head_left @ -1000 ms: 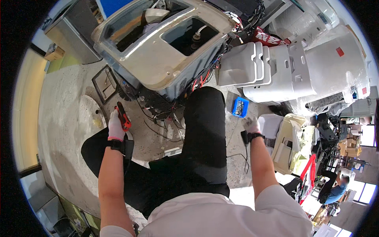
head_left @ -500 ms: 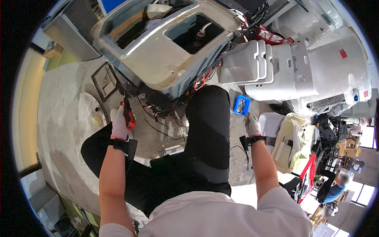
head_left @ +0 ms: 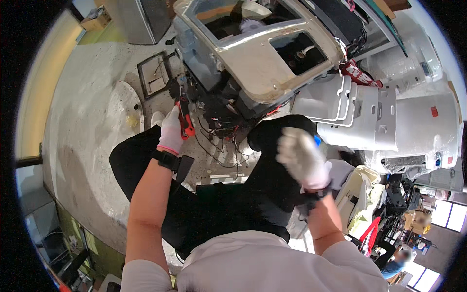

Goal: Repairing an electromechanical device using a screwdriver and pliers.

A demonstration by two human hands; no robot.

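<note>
My left hand (head_left: 171,130), in a white glove, is closed around a long, slim red-and-black power tool (head_left: 185,119) beside my left knee. The tool points away from me toward dark parts and cables (head_left: 221,114) on the floor. In front of my right thigh is my right hand (head_left: 302,158), also gloved in white, raised and smeared by motion. Whether anything is in its fingers cannot be made out. Behind it shows just a corner of a blue box (head_left: 317,140). Ahead stands a large beige-and-grey machine housing (head_left: 258,65) with two openings.
White shell panels (head_left: 360,114) stand on the right, and cream-coloured covers (head_left: 357,187) are nearer me. On the left floor are a dark rectangular frame (head_left: 154,73) and a round pale plate (head_left: 127,104). Another person (head_left: 396,263) is far off at lower right.
My right hand has come up from near the blue box and inward over my right thigh, hiding most of the box. The view has shifted; my left hand keeps hold of the power tool.
</note>
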